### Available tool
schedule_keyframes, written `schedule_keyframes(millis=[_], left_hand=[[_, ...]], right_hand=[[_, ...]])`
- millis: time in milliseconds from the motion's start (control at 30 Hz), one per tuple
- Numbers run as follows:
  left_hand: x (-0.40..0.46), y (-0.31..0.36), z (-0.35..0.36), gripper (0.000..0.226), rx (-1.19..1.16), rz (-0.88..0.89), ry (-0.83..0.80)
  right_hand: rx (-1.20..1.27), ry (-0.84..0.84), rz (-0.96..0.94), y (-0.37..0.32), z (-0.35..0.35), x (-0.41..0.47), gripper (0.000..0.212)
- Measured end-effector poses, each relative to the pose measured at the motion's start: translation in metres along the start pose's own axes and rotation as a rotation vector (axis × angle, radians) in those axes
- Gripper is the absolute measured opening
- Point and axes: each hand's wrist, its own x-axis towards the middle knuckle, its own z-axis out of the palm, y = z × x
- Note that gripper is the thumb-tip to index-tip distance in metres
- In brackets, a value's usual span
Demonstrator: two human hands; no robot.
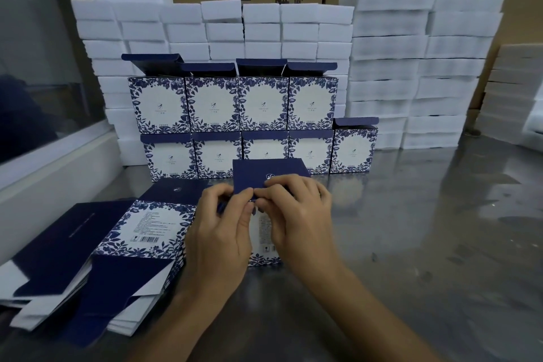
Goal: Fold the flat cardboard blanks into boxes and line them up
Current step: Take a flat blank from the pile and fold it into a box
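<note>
Now, at eight o'clock lies the blank stack (88,267), thin glossy card, navy outside and white inside, fanned loosely on the steel table (426,229). At centre the left hand (219,232) and right hand (296,214) both pinch the navy flap (264,172) of the box (266,247) being folded, which stands on the table just beside the stack. If the tab misses its slot, the stiff card may crease or the box may skew, I judge. At twelve o'clock stand the finished boxes (235,126), two tiers, square faces with blue leaf borders, lids up, against soft white foam blocks (411,67).
</note>
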Motion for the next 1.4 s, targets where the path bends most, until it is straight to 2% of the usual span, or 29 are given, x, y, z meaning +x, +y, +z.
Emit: schedule_keyframes(millis=[100,200,300,400,567,733,933,1000,1100,1200,1267,1333,1400], left_hand=[[0.002,-0.001,0.001,0.035,0.009,0.002,-0.002],[0.003,-0.002,0.001,0.034,0.004,0.007,-0.017],[0.003,-0.003,0.001,0.034,0.001,0.005,-0.026],[0.003,-0.003,0.001,0.035,-0.005,0.004,-0.038],[0.003,-0.003,0.001,0.035,-0.003,-0.001,-0.033],[0.003,-0.004,0.001,0.036,-0.014,-0.011,-0.037],[0.0,-0.006,0.0,0.035,-0.029,0.004,-0.057],[-0.001,-0.006,0.001,0.036,-0.059,0.003,-0.063],[-0.003,-0.009,0.001,0.038,-0.105,-0.031,-0.062],[-0.005,-0.01,0.001,0.04,-0.133,-0.048,-0.062],[-0.007,-0.01,0.002,0.046,-0.144,-0.064,-0.07],[-0.009,-0.011,0.004,0.063,-0.121,-0.091,-0.126],[-0.01,-0.011,0.003,0.088,-0.091,-0.124,-0.217]], right_hand=[[0.019,-0.016,0.038,-0.001,0.001,0.003,0.032],[0.057,0.057,-0.008,0.007,0.002,0.0,0.028],[0.136,0.09,0.052,0.021,0.001,-0.005,0.031],[0.193,0.08,0.115,0.028,0.0,-0.004,0.033],[0.22,0.071,0.118,0.03,0.001,-0.002,0.029],[0.305,0.035,0.233,0.041,-0.001,-0.006,0.029],[0.358,0.025,0.251,0.046,0.004,-0.004,0.026],[0.448,0.047,0.334,0.048,0.003,-0.006,0.027],[0.713,0.052,0.615,0.054,0.0,-0.005,0.025],[0.811,-0.123,0.73,0.061,-0.003,-0.008,0.028],[0.868,-0.25,0.769,0.063,-0.002,-0.012,0.048],[0.919,-0.307,0.778,0.062,-0.002,-0.013,0.064],[0.926,-0.292,0.753,0.061,-0.003,-0.012,0.055]])
